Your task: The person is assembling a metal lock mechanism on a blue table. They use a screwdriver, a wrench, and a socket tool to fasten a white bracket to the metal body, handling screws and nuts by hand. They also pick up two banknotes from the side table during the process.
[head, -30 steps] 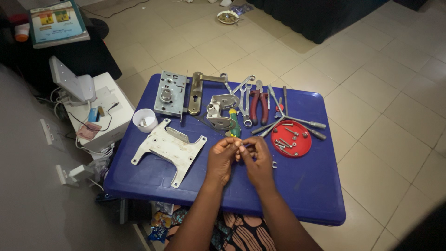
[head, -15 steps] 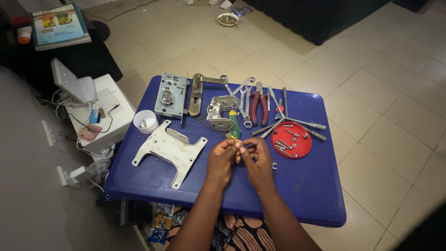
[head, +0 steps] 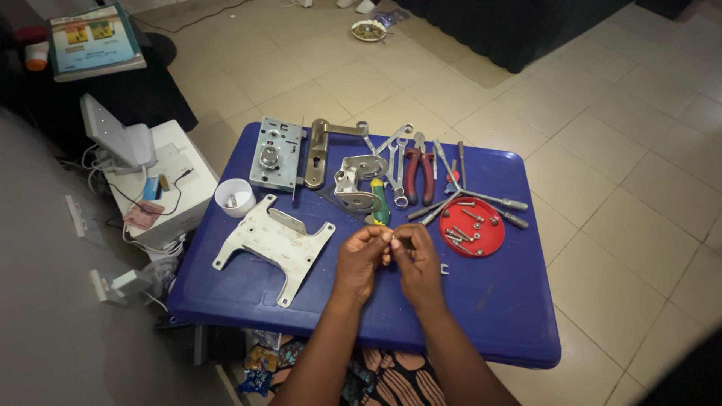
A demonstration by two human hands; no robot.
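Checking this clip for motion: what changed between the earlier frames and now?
Almost nothing. The left hand and right hand stay together over the blue table, fingertips pinching something too small to identify. The red lid, pliers and white bracket lie where they were.

Beige tiled floor point(head: 617, 150), blue table point(head: 489, 316), white box point(head: 177, 188) at left, dim light

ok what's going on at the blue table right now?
A person has both hands together over the blue table, the left hand and right hand pinching something small between their fingertips; it's too small to identify. Nearby lie a red lid of screws, pliers, a lock body and a white metal bracket.
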